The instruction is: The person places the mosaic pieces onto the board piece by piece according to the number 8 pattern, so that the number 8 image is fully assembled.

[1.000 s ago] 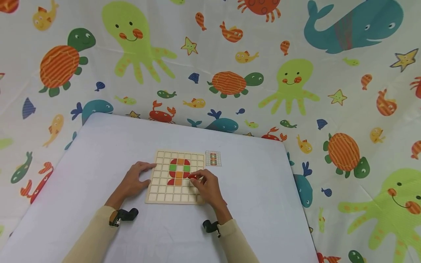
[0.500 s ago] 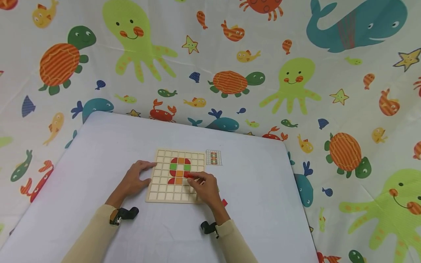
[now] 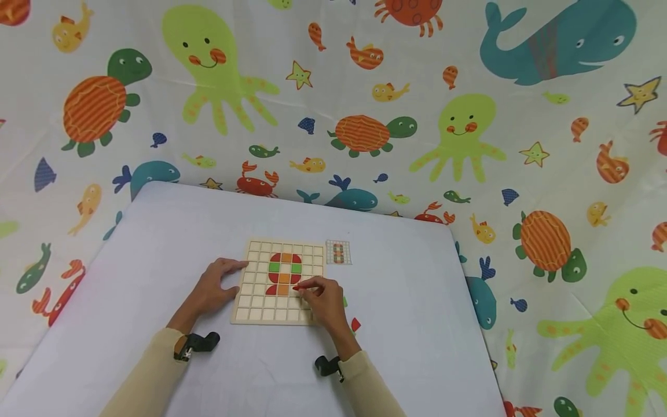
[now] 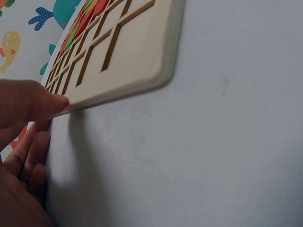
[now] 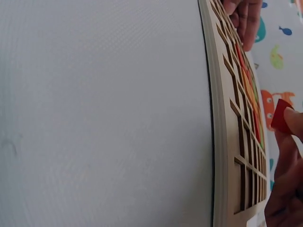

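Observation:
A square wooden grid board (image 3: 255,313) lies on the table. Red, orange and green tiles fill several of its middle cells, among them an orange tile (image 3: 283,289) and a green tile (image 3: 296,268). My right hand (image 3: 325,301) is over the board's right half, pinching a small red tile (image 5: 281,116) between thumb and fingers. That tile is close over the cell right of the lowest orange tile. My left hand (image 3: 211,288) rests at the board's left edge, thumb and fingers spread apart. In the left wrist view the thumb (image 4: 52,104) touches the board's rim.
A small pattern card (image 3: 339,252) with a coloured grid lies beside the board's upper right corner. Loose red pieces (image 3: 356,324) and a green piece (image 3: 345,302) lie right of my right hand. A sea-animal cloth (image 3: 365,87) hangs behind the white table (image 3: 406,289).
My right hand has moved slightly left and down with the red tile, towards the cell right of the lowest orange tile. Loose pieces now show beside the right wrist. The left hand stays put.

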Action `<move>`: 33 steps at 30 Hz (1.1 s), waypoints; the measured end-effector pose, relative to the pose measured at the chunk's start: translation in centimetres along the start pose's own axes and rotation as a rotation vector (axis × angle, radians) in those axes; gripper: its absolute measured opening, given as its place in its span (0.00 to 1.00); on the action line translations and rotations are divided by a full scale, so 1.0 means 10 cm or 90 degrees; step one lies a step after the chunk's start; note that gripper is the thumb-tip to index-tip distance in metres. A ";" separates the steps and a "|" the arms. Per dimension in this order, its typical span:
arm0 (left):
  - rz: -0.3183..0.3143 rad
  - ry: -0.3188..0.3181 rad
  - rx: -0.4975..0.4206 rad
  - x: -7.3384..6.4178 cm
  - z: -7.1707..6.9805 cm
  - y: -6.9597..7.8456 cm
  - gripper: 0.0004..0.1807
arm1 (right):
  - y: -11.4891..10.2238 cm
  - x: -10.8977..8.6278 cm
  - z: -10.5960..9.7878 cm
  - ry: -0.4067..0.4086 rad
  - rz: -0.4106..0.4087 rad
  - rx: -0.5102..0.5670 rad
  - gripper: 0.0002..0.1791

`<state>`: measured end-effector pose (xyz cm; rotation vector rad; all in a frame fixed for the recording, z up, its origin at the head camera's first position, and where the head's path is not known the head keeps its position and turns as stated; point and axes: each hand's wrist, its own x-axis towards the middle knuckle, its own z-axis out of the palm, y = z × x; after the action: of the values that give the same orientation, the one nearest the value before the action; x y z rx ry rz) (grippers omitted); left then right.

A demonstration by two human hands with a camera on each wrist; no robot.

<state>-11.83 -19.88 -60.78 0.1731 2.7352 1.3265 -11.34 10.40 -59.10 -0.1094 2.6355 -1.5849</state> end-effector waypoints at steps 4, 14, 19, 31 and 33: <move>0.004 0.001 0.008 0.00 0.00 -0.02 0.33 | -0.02 -0.01 0.03 0.016 0.012 -0.003 0.05; -0.001 0.002 0.010 0.00 0.02 -0.03 0.34 | -0.08 0.01 0.14 0.050 0.077 -0.104 0.04; -0.013 0.000 0.011 -0.02 0.04 -0.06 0.34 | -0.09 -0.02 0.18 0.053 0.083 -0.137 0.05; 0.010 0.007 0.011 0.01 0.04 -0.08 0.34 | -0.08 0.01 0.18 0.047 0.067 -0.164 0.05; 0.006 0.005 0.016 0.00 0.04 -0.08 0.34 | -0.08 0.00 0.19 0.044 0.070 -0.173 0.04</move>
<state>-11.85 -20.08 -61.61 0.1839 2.7614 1.2986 -11.15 8.36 -59.28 0.0784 2.8412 -1.2124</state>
